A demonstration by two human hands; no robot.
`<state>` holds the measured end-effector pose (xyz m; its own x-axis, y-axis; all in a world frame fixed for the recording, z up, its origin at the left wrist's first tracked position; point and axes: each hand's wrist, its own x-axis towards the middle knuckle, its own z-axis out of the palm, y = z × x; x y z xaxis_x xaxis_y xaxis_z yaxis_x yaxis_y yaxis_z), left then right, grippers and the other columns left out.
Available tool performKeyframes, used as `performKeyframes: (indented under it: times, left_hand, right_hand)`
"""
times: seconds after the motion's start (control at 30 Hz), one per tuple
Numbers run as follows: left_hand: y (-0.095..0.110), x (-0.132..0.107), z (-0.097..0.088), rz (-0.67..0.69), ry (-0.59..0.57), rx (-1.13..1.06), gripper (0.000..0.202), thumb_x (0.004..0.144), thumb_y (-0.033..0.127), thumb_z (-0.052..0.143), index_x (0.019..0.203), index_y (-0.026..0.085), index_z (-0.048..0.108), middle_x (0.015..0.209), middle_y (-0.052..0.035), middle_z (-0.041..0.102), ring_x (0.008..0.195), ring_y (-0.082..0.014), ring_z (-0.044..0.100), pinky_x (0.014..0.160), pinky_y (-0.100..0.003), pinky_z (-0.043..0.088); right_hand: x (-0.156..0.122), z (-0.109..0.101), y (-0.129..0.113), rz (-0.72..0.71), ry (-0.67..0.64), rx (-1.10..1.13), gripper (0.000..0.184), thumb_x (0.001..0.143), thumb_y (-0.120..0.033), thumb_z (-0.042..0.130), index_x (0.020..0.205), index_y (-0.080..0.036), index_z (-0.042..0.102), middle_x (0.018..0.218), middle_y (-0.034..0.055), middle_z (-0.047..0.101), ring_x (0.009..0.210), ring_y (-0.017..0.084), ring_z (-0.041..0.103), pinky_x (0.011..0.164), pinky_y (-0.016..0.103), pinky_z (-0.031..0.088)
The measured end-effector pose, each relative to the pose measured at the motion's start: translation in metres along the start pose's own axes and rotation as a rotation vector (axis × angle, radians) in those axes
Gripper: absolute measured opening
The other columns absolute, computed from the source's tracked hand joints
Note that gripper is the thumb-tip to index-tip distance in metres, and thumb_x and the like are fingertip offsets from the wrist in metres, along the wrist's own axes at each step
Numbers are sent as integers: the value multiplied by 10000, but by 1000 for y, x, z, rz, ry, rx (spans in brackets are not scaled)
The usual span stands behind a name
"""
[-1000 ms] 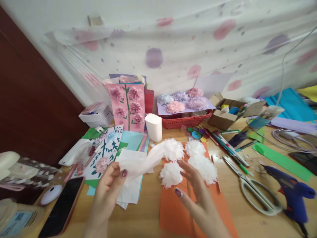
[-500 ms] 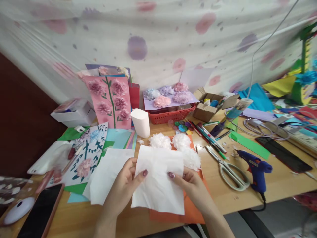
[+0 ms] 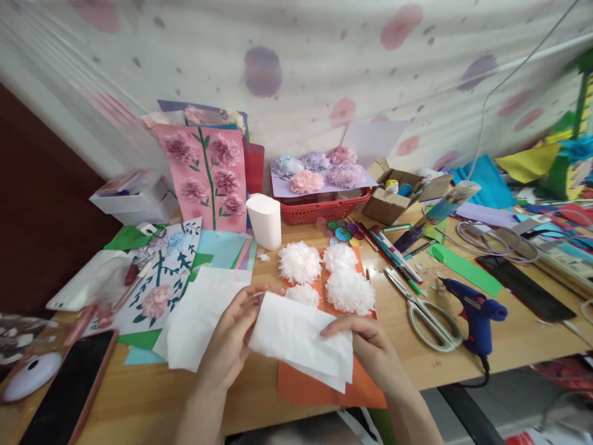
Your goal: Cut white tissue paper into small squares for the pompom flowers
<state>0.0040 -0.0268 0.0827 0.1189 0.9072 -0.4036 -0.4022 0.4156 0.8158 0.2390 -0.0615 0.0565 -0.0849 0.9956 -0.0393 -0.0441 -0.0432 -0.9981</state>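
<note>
Tissue sheet: doubled over, held above orange card

Lettering: we see a pale label on the blue glue gun; it is too small for us to read. Grip: our left hand clasps the sheet's left end; our right hand grasps its right side. We hold it just in front of four white paper flowers. Surface: wood-grained, with scissors between card and glue gun and a phone at our near left. Farther back, we have a red basket. Room: a cloth printed with pink and purple blooms hangs behind; a dark brown panel stands at left.
</note>
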Motion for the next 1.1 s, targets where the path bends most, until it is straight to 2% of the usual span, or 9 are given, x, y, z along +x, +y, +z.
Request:
performKeyframes:
  times: [0.13, 0.3, 0.4, 0.53, 0.67, 0.83, 0.93, 1.0, 1.1]
  left_hand:
    - [-10, -1, 16, -26, 7, -343, 403, 815, 439, 746, 1114, 178, 676, 1159, -109, 755, 1018, -221, 722, 737, -257, 581]
    - [-31, -4, 36, 80, 17, -431, 440, 780, 327, 803, 1183, 214, 665, 1185, -78, 746, 1147, -250, 686, 908, -307, 571]
    - [-34, -3, 41, 91, 63, -409, 432, 769, 284, 815, 1169, 207, 668, 1102, -65, 765, 1066, -242, 718, 867, -294, 578]
    - [-32, -4, 41, 130, 37, -339, 348, 782, 333, 808, 1069, 197, 667, 1016, -45, 770, 949, -208, 737, 743, -238, 567]
    - [-36, -7, 40, 185, 91, -157, 370, 838, 456, 733, 1101, 210, 647, 1004, -53, 763, 940, -223, 728, 710, -250, 555]
    - [-43, -8, 41, 312, 226, -34, 515, 808, 534, 736, 1196, 220, 612, 1078, -78, 743, 964, -239, 714, 808, -300, 556]
    - [-41, -7, 44, 248, 219, -140, 576, 754, 568, 771, 1167, 210, 592, 931, -50, 729, 773, -199, 705, 670, -277, 552]
    - [-40, -6, 45, 229, 227, -157, 520, 737, 569, 784, 1066, 205, 610, 814, -10, 697, 676, -160, 665, 599, -241, 523]
    - [-36, -7, 46, 275, 247, -64, 413, 730, 525, 806, 907, 201, 621, 702, 28, 658, 612, -123, 612, 559, -201, 487]
  right_hand:
    - [-1, 5, -1, -134, 152, -136, 283, 799, -195, 577, 819, -318, 831, 820, 29, 800, 729, 221, 725, 612, 287, 550]
    - [-11, 20, -1, -342, 163, -266, 429, 845, -88, 527, 963, -374, 824, 922, 10, 809, 744, 202, 748, 591, 256, 552]
    - [-19, 26, -4, -430, 77, -330, 483, 913, -83, 518, 1132, -437, 764, 1051, 0, 798, 792, 186, 760, 633, 248, 570]
    - [-27, 24, -5, -505, -1, -468, 632, 931, -59, 492, 1375, -502, 571, 1154, 6, 766, 836, 185, 753, 644, 250, 567]
    - [-31, 17, -6, -548, -78, -680, 734, 917, -31, 458, 1501, -474, 415, 899, 9, 749, 641, 166, 676, 552, 237, 510]
    - [-34, 14, -3, -670, -104, -775, 693, 891, -13, 423, 1488, -361, 475, 650, -26, 616, 491, 150, 545, 467, 236, 408]
    - [-40, 16, -1, -627, -190, -684, 678, 874, -24, 458, 1447, -381, 527, 700, -9, 666, 556, 158, 601, 522, 237, 457]
    - [-45, 18, -2, -497, -142, -556, 635, 878, -113, 532, 1440, -410, 531, 887, 32, 744, 726, 209, 692, 639, 288, 542]
    - [-46, 20, -5, -350, -11, -394, 602, 924, -336, 560, 1510, -385, 430, 1119, 85, 738, 886, 282, 723, 718, 387, 596]
